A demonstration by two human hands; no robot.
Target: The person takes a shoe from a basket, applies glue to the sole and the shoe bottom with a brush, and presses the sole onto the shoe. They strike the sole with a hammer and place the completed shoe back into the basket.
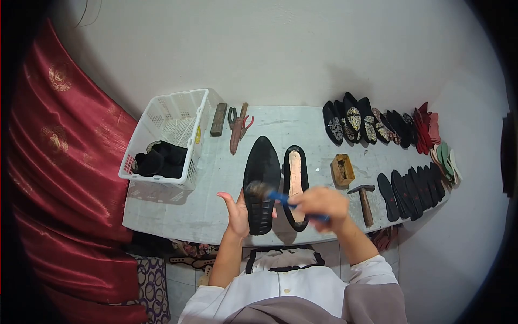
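My left hand holds a black pointed shoe sole from underneath. Its thumb sticks out to the left, and fingertips show at the right edge. Ridges cross the heel end of the sole, which points toward me. A brush with a blue handle is gripped in my right hand, slightly blurred. The brush's bristles are over the lower middle of the sole and appear to touch it. Just right of the sole, a black shoe upper lies on the table with its pale insole board facing up.
On the table stand a white basket with black items, a block, pliers and a small container. A hammer, black insoles and several shoes lie right. A red curtain hangs left.
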